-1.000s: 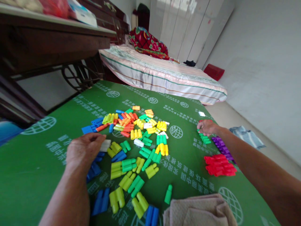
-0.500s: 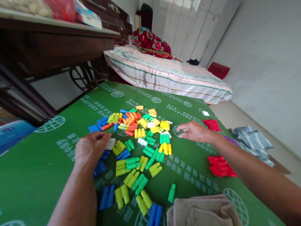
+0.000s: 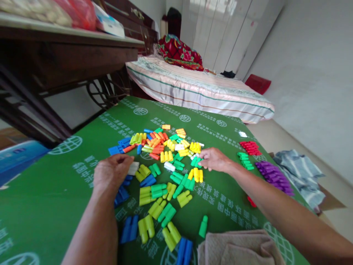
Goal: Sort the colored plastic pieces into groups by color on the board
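Toy building pieces shaped like joined rounded pegs lie in a loose heap in front of me. My right hand (image 3: pixel 215 159) is at the heap's right side, its thumb and fingertips closed about the end of a green peg block (image 3: pixel 195 161). A yellow block (image 3: pixel 198 175) lies just below that hand. My left hand (image 3: pixel 112 171) rests at the heap's left side with fingers pinched together. Beside its fingertips is a white block (image 3: pixel 134 168); whether anything is inside the pinch is hidden. Blue blocks (image 3: pixel 121 195) lie partly behind the left wrist.
Sorted groups sit along the right: white (image 3: pixel 242 134), red (image 3: pixel 250 147), green (image 3: pixel 245 161) and purple pieces (image 3: pixel 274 177). My right forearm covers most of another red group (image 3: pixel 251 201). A folded brown cloth (image 3: pixel 239 248) lies at the near edge of the green table (image 3: pixel 91 209).
My right hand has moved left from beside the heap to the green block, its fingers closing there. The right forearm has uncovered the green and purple groups. My left hand stays by the white block.
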Demonstrator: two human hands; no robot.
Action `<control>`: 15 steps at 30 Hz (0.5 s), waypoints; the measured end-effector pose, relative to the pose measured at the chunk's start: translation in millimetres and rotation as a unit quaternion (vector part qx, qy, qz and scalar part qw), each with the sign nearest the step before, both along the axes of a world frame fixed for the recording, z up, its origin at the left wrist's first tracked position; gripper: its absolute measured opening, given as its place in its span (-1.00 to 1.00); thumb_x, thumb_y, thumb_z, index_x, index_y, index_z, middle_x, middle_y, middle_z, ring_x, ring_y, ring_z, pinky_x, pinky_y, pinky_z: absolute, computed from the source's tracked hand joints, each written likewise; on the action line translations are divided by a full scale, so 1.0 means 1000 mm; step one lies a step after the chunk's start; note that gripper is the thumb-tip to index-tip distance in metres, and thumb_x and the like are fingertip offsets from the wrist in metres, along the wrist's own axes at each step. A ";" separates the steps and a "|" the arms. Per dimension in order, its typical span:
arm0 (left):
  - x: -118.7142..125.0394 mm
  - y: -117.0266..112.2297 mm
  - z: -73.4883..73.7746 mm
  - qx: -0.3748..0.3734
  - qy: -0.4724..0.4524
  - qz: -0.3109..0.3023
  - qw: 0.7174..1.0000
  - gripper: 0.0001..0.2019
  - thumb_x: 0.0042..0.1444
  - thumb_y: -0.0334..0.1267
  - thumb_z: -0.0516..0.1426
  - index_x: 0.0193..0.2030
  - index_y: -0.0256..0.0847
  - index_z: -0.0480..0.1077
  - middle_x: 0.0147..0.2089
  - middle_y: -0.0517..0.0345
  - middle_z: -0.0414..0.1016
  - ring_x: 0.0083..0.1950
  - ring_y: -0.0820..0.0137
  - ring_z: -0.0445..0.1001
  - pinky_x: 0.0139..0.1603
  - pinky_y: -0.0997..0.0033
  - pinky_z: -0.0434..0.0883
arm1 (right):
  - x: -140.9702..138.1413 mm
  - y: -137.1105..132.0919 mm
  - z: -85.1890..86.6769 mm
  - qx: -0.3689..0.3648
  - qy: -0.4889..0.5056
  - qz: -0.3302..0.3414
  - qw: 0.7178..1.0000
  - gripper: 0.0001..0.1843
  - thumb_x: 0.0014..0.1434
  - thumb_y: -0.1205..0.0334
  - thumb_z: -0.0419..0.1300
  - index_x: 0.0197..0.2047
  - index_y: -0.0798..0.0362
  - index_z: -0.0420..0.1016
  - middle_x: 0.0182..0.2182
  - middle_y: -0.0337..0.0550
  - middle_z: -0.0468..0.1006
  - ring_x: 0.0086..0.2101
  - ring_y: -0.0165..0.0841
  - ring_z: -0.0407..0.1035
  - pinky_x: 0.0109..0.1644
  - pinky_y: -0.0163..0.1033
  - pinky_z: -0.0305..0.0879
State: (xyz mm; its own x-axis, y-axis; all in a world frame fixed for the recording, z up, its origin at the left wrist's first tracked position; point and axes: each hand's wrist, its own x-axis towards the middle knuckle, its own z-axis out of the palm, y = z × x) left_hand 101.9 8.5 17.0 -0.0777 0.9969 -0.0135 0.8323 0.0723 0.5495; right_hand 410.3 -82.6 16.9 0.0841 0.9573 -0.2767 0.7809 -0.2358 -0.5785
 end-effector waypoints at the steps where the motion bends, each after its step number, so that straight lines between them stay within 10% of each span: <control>1: 0.000 0.000 0.001 -0.002 0.003 0.000 1.000 -0.59 -0.04 0.03 0.00 -0.24 -0.16 0.51 -0.44 0.13 0.48 -0.43 0.34 0.37 -0.42 0.42 0.23 | 0.004 -0.004 0.004 0.013 -0.017 -0.004 1.000 -0.90 0.07 0.27 0.18 -0.29 0.08 0.46 -0.57 -0.33 0.43 -0.55 -0.49 0.33 -0.49 -0.42 0.14; 8: 0.000 0.002 0.000 -0.006 -0.006 0.011 1.000 -0.61 -0.07 0.04 0.02 -0.26 -0.12 0.51 -0.46 0.18 0.45 -0.44 0.35 0.34 -0.45 0.43 0.20 | 0.024 -0.051 0.026 -0.005 -0.381 -0.034 0.924 -0.82 0.16 0.13 0.13 -0.21 0.01 0.46 -0.40 -0.11 0.57 -0.36 -0.30 0.45 -0.37 -0.33 0.18; 15: -0.002 0.005 -0.004 -0.005 0.016 0.010 1.000 -0.60 -0.07 0.05 0.02 -0.25 -0.11 0.52 -0.45 0.16 0.47 -0.45 0.34 0.34 -0.47 0.43 0.21 | 0.010 -0.100 0.010 -0.069 -0.405 0.015 0.911 -0.74 0.21 0.06 0.05 -0.15 -0.01 0.42 -0.30 -0.05 0.60 -0.27 -0.20 0.50 -0.29 -0.24 0.29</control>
State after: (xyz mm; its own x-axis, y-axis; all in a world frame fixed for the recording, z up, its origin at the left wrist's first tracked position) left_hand 100.2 13.9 13.3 -0.0975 0.9950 -0.0206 0.8474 0.0939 0.5227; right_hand 420.0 -182.4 27.0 0.2884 0.9233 -0.2537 0.9460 -0.2337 0.2249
